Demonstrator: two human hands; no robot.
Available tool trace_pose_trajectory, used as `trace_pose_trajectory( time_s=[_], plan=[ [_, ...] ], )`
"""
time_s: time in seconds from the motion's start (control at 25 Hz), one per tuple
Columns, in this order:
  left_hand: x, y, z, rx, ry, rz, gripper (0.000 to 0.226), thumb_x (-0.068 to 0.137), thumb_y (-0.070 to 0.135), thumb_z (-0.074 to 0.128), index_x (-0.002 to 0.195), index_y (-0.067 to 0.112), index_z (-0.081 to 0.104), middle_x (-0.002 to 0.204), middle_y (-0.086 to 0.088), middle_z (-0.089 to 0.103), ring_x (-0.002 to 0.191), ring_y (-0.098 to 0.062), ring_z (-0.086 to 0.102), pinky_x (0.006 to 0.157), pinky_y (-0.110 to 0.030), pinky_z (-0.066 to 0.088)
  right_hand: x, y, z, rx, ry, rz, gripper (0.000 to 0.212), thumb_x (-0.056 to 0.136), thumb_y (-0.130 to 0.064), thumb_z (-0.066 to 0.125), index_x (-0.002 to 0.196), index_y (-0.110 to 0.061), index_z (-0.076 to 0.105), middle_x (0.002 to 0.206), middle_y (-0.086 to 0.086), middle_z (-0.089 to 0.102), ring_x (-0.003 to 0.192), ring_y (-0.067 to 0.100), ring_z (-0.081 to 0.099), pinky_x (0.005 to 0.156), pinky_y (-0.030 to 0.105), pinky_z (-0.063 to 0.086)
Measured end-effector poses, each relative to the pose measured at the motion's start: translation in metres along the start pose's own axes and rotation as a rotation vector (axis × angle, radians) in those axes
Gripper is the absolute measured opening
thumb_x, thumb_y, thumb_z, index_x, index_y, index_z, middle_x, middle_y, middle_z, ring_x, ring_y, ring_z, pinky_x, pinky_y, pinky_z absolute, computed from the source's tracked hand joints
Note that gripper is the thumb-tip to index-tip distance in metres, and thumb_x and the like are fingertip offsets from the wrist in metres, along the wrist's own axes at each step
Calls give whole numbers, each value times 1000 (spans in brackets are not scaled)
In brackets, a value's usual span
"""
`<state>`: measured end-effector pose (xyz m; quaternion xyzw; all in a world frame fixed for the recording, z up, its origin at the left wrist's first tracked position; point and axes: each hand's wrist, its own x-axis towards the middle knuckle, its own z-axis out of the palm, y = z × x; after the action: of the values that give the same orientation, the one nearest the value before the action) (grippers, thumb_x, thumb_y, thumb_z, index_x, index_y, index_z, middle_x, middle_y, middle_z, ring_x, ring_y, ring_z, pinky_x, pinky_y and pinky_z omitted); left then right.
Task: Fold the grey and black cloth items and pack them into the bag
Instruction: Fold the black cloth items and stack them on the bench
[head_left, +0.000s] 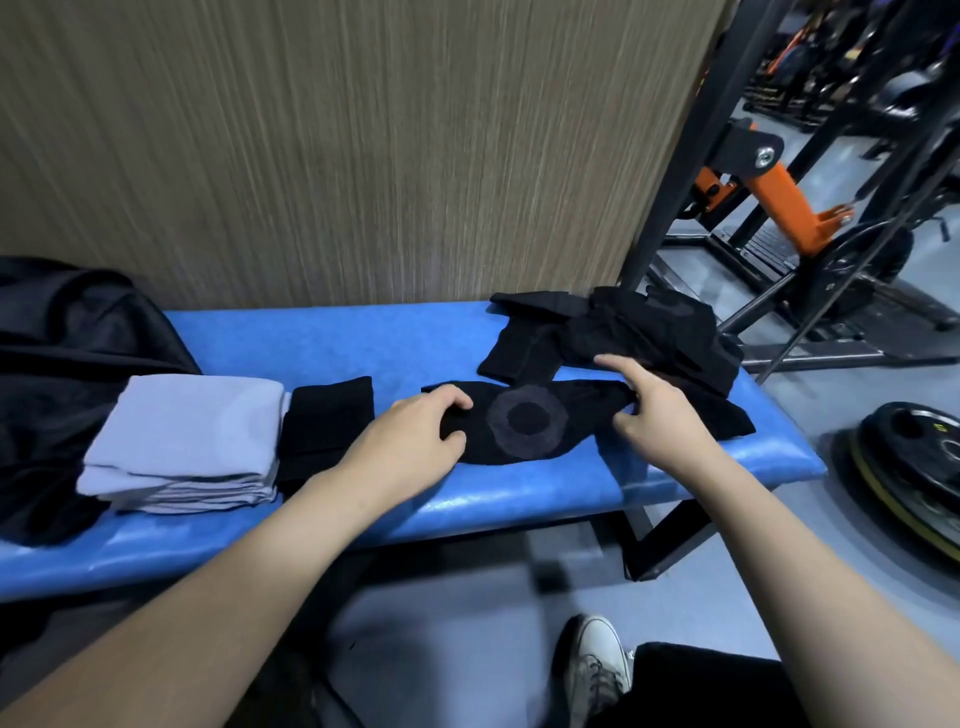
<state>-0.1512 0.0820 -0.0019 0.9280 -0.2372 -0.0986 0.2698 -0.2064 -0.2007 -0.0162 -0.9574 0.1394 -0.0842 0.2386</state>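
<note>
Blue desk (363, 338), gym gear behind. Both hands' curled fingers (457, 402) pinch the black ringed cloth (524, 428). Best smooth it flat, then fold ends squarely together.

Your blue padded bench (363, 338) runs along the wall. At its left end sits the dark bag (62, 374), then a folded grey stack (182, 441), a folded black piece (327, 421) beside it, the black sleeve with a grey ring (524, 426) laid flat mid-bench, and a crumpled black pile (623, 332) at the right end.
</note>
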Motion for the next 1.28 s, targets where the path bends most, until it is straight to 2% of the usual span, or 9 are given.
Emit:
trace_pose_trajectory(
  time_s=[0.12,0.28,0.4,0.52,0.68,0.8,0.96,1.08,1.28],
  plan=[
    [4,1,1,-80,-7,-36,38,95,35,53,132,35,47,124,6,47,103,-13,52,82,-27,39,-5,0,0,339,-26,110,43,82,0,61,110,-33,67,92,2,69,65,13,59,64,19,42],
    [6,3,2,-145,9,-126,53,97,40,50,146,29,35,128,4,50,119,-19,52,82,-29,38,-9,0,1,348,-59,156,45,84,7,56,110,-28,66,80,2,66,67,14,56,64,18,43],
    [8,4,1,-176,20,-175,55,98,41,48,149,29,33,130,2,55,111,-21,56,85,-33,42,-9,-2,1,384,-52,195,52,82,17,43,106,-21,69,96,5,70,73,19,60,69,26,47],
    [8,5,4,-235,25,-177,56,98,39,50,150,27,34,144,5,35,96,-9,51,80,-27,40,-9,-6,1,559,-23,292,53,80,21,36,103,-14,70,92,11,69,68,16,58,61,22,43],
    [11,2,5,-295,65,-200,42,96,32,54,138,26,50,137,6,42,94,-10,52,80,-26,41,-8,-5,-4,718,50,355,56,74,22,29,100,-6,70,97,20,70,76,24,63,65,29,49],
    [16,-3,6,-419,92,-208,23,89,24,63,111,29,64,107,5,58,87,-13,57,76,-28,43,-13,-3,-10,768,88,351,57,71,25,22,95,-1,67,92,17,68,72,26,65,63,29,54],
    [15,1,11,-552,44,-207,26,82,10,68,101,28,64,79,5,46,68,-13,47,65,-28,41,-22,4,-17,979,-19,374,55,70,27,21,96,2,62,84,23,56,61,33,55,56,34,53],
    [12,5,12,-570,-11,-229,31,84,8,67,109,26,64,85,5,53,70,-13,54,67,-26,47,-24,5,-21,1050,-68,468,52,75,22,24,101,0,62,73,20,53,61,34,55,56,32,56],
    [13,-1,16,-498,0,-249,28,86,15,61,108,32,62,99,0,66,85,-24,71,83,-46,58,-18,5,-16,949,-41,487,48,81,18,19,102,8,61,77,28,58,54,36,60,56,41,57]
  ],
)
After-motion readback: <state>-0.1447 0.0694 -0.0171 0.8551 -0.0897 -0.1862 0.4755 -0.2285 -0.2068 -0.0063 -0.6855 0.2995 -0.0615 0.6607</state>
